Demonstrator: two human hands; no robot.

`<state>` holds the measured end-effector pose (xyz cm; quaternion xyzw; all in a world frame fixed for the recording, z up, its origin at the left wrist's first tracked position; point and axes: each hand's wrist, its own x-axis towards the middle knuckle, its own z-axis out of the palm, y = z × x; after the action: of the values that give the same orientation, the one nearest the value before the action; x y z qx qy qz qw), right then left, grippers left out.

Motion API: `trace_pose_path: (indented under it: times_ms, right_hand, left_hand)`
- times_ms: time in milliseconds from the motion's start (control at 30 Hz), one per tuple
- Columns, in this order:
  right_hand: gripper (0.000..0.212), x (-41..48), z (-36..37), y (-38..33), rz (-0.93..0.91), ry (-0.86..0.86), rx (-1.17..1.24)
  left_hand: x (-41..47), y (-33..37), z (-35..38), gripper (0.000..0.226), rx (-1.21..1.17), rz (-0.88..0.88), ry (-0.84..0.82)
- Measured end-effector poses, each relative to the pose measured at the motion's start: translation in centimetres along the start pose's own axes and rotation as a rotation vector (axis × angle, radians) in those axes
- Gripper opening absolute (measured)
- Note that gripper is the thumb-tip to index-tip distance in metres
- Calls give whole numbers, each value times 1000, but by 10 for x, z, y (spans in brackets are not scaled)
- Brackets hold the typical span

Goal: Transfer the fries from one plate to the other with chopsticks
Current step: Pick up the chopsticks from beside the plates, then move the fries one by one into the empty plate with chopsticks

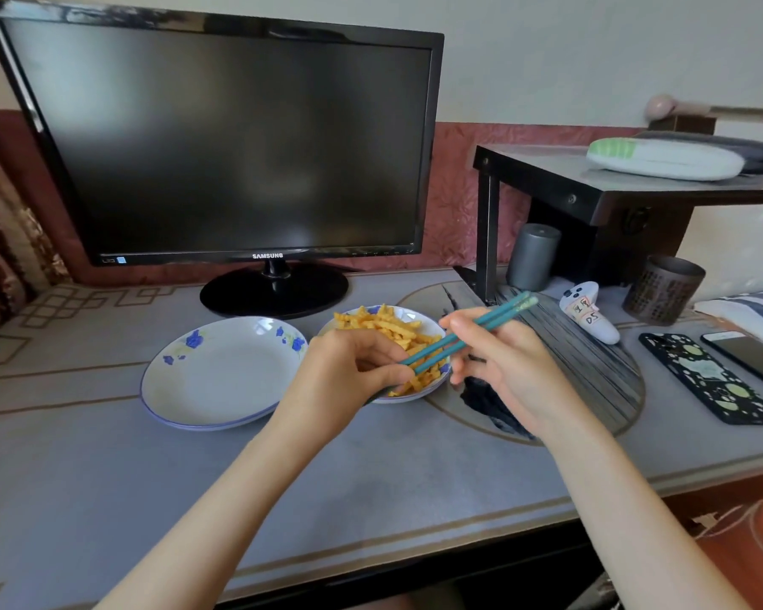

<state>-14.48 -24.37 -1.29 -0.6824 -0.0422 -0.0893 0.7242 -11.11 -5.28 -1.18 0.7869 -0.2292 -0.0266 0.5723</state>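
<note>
left hand point(353, 367) pinches chopsticks point(498, 317) tips; right hand point(503, 358) grips them over fries point(379, 323) | monitor point(221, 138) reads SAMSUNG; controller point(586, 310) labelled DS

Glossy glazed plates point(221, 391); matt teal chopsticks point(481, 332) — shiny black plastic monitor point(221, 138).

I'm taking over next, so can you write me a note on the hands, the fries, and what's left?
Left hand: fingers curled round the teal chopsticks' lower ends.
Right hand: holds the same chopsticks higher up.
Fries: all piled on the right plate; the left plate holds none.
Done: no fry moved.
Left: every fry.
</note>
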Motion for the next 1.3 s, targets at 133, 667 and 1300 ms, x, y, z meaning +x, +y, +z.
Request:
trace_pose_path:
  times_ms: [133,667,1300]
  right_hand:
    - [16,4,9,-2,-8,32,121]
    - [51,15,0,-6,168,-134,-45]
    - [41,36,-39,8,-36,295,66]
  left_hand:
    - [-2,0,2,10,-164,-58,-42]
    - [4,-13,14,10,-255,-81,-82]
    - [-38,-82,-72,17,485,44,634]
